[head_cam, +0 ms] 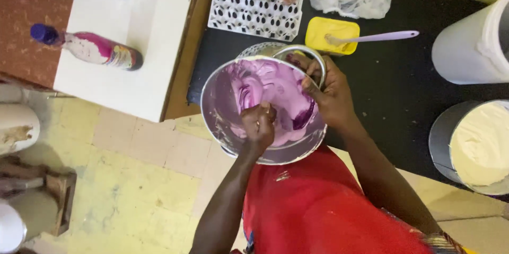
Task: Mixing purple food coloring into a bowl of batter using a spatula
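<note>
The left hand (258, 124) is clenched around something hidden inside the metal bowl (222, 127), amid glossy, swirled purple cream (273, 92). The right hand (324, 90) grips the bowl's far rim. Beyond it on the black table (392, 79) lies a yellow lid (331, 35) bearing a lilac spatula (379, 36).

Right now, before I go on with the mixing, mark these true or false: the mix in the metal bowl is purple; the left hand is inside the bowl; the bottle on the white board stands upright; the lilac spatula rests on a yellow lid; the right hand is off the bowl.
1. The mix in the metal bowl is purple: true.
2. The left hand is inside the bowl: true.
3. The bottle stands upright: false, it lies on its side on the white board.
4. The lilac spatula rests on the yellow lid: true.
5. The right hand is off the bowl: false, it is at the far rim.
</note>
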